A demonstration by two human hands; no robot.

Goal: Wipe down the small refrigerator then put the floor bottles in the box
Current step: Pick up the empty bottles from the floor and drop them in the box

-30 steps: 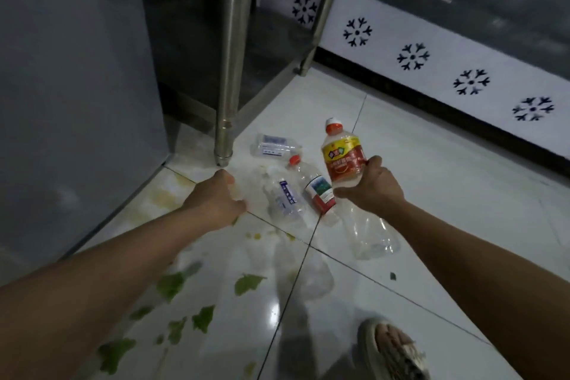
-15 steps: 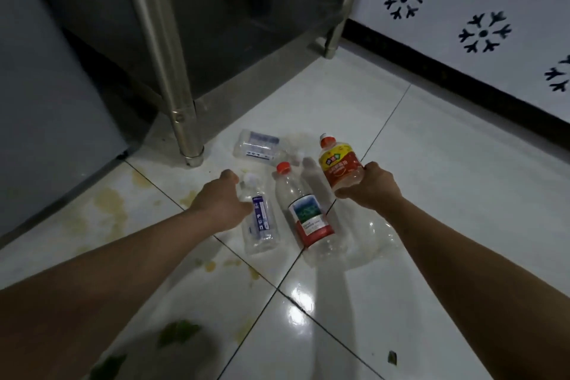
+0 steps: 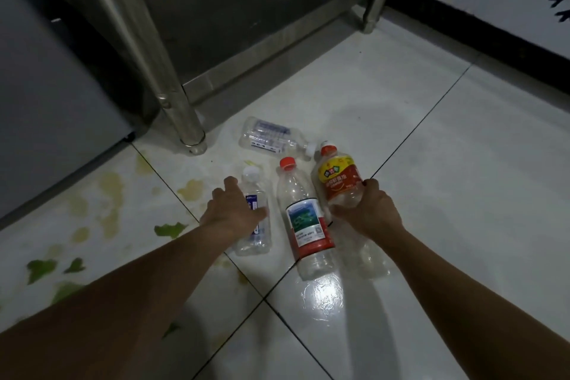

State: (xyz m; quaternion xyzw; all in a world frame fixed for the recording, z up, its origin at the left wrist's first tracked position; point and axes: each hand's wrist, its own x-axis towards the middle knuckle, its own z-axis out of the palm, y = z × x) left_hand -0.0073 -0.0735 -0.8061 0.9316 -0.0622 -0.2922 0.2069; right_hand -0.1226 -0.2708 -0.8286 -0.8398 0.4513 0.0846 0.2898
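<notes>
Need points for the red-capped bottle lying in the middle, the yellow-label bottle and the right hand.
red-capped bottle (image 3: pixel 305 227): head view, on its label.
yellow-label bottle (image 3: pixel 336 179): head view, on its label.
right hand (image 3: pixel 371 213): head view, back of the hand.

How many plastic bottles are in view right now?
5. One by the table leg, one under the left hand, one central, one in the right hand, one clear beneath it.

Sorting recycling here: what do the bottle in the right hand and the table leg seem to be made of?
Bottle with the yellow-red label, gripped by the right hand: thin clear plastic, likely PET; the floor shows through its unlabelled lower part, and its cap is orange. Table leg: probably stainless steel, brushed silver with long soft highlights along the tube.
</notes>
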